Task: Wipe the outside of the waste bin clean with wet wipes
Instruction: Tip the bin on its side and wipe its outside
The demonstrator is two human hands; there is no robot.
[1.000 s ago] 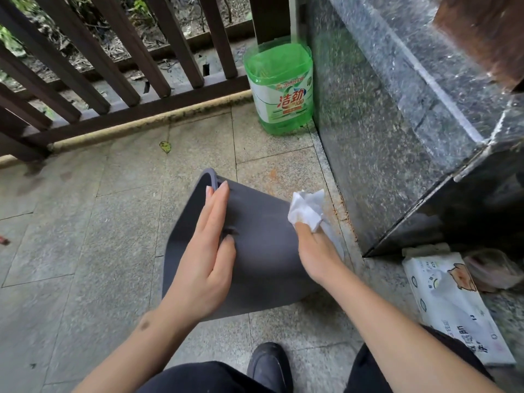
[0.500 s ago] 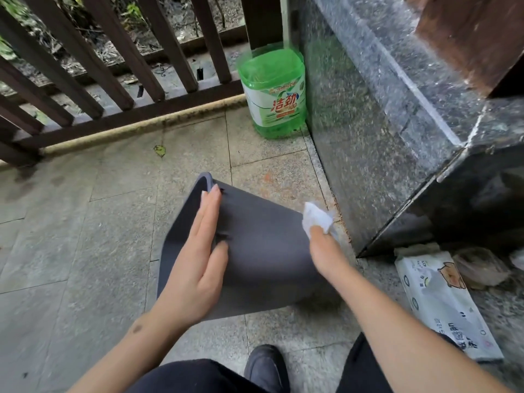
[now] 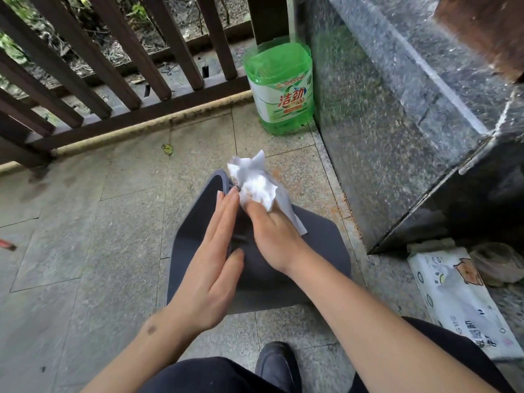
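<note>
Dark grey waste bin (image 3: 317,259) on its side on floor tiles; crumpled white wet wipe (image 3: 256,181) — against its upper side

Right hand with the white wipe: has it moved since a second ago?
Yes. The right hand has slid its white wipe across the dark grey plastic bin, from the granite-wall side towards the left hand.

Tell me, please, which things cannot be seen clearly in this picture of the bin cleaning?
All in the head view:
- Waste bin: its inside and underside are turned away; both hands cover its middle.
- Right hand: its fingers are buried in the wet wipe.
- Wipes pack: the print is blurred, its lower corner cut off by the right edge.
- Green jug: its top is motion-blurred.
- Left hand: it rests flat; contact underneath is hidden.
</note>
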